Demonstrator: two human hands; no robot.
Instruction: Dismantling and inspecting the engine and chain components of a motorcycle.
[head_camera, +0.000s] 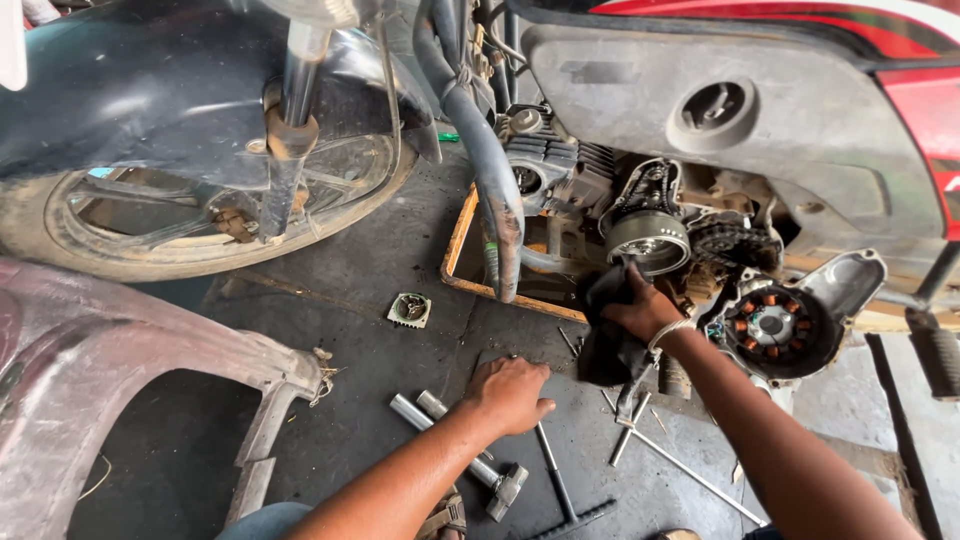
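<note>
Right hand: the right hand (640, 312) grasps a dark rag (608, 335) and presses its top against the underside of the rotor (648, 240).
Left hand: the left hand (507, 393) lies palm down on the floor (350, 420), fingers curled and holding nothing, just beside the sockets (470, 455) and the T-wrench (560, 480).
Rag: black, oil-stained and crumpled, hanging limp below the fist; it sits at the open engine side, above the floor near the tray (460, 240).
Rotor: round, metal-grey, ringed rim, with the chain (735, 240) exposed to its right.
Risk, snag: I judge the loose rag could catch on the chain or sprocket teeth, since it hangs close to them.
Risk, grit: the floor is dirty, so a dropped rag could carry grit into the engine.
Risk, stator: the stator cover (780, 325) hangs by the wrist; a knock could strain its wires.
</note>
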